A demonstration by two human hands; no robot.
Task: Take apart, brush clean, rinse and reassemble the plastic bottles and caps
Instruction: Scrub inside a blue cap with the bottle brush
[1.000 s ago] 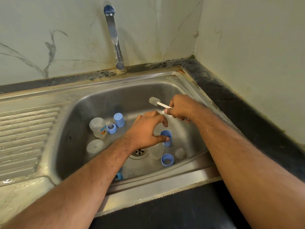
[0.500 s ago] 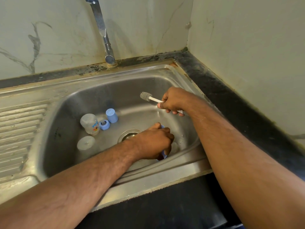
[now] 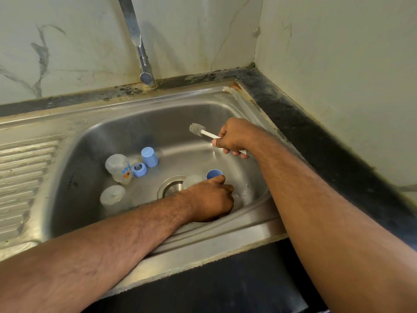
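Note:
In the steel sink my left hand reaches down to the front right of the basin, its fingers curled over a small part that they hide; earlier a blue ring lay there. An open blue cap stands right by its thumb, with a clear piece beside the drain. My right hand grips the white handle of a small bottle brush, bristles pointing left above the basin. At the left stand a clear bottle, a blue ring, a blue cap and a clear dome lid.
The tap rises at the back of the sink, with no water seen running. A ribbed drainboard lies to the left. Black counter runs along the right side and front, under tiled walls.
My left hand dropped from the blue cap to the sink floor and closed over the blue ring lying there. The right hand kept holding the brush in place.

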